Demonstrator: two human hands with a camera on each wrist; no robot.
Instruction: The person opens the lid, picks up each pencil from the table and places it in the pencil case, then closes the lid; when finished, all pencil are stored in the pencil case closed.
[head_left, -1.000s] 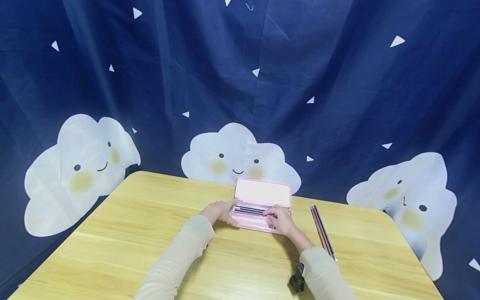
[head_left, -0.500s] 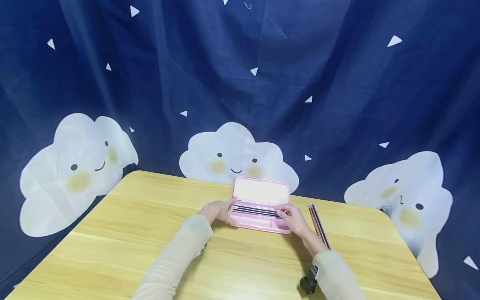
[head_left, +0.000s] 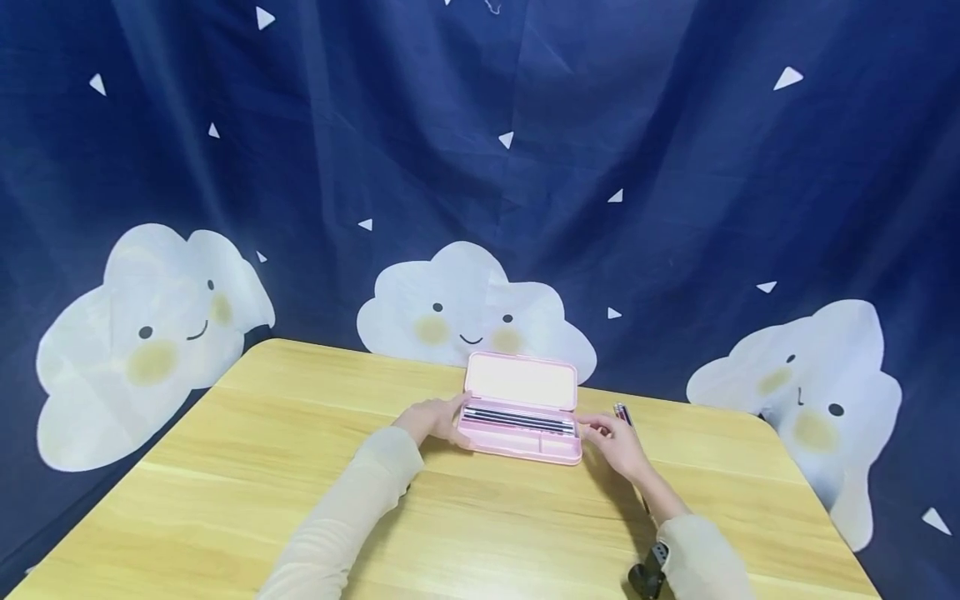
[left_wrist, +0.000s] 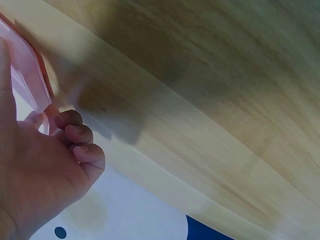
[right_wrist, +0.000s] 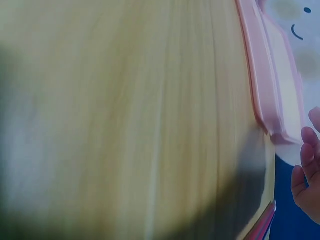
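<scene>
A pink pencil case (head_left: pixel 497 438) stands at the table's far side, its lid (head_left: pixel 521 382) raised. Several dark striped pencils (head_left: pixel 517 419) lie lengthwise in the back part of its tray. At the case's left end, my left hand (head_left: pixel 433 421) holds it with thumb and index finger; in the left wrist view the other fingers of that hand (left_wrist: pixel 45 172) curl beside the case (left_wrist: pixel 27 70). My right hand (head_left: pixel 618 443) hovers just off the right end, loosely bent and holding nothing. The right wrist view has that hand (right_wrist: pixel 311 172) apart from the case (right_wrist: pixel 264 75).
More striped pencils (head_left: pixel 624 414) lie on the wooden table (head_left: pixel 480 533) to the right, mostly hidden behind my right forearm. A black device (head_left: pixel 649 572) sits at my right wrist. A blue curtain (head_left: pixel 510 175) with white clouds hangs behind the table.
My right hand has let go of the pencils in the case and moved right, out past its end. The pencils now lie fully visible in the tray. My left hand keeps its hold.
</scene>
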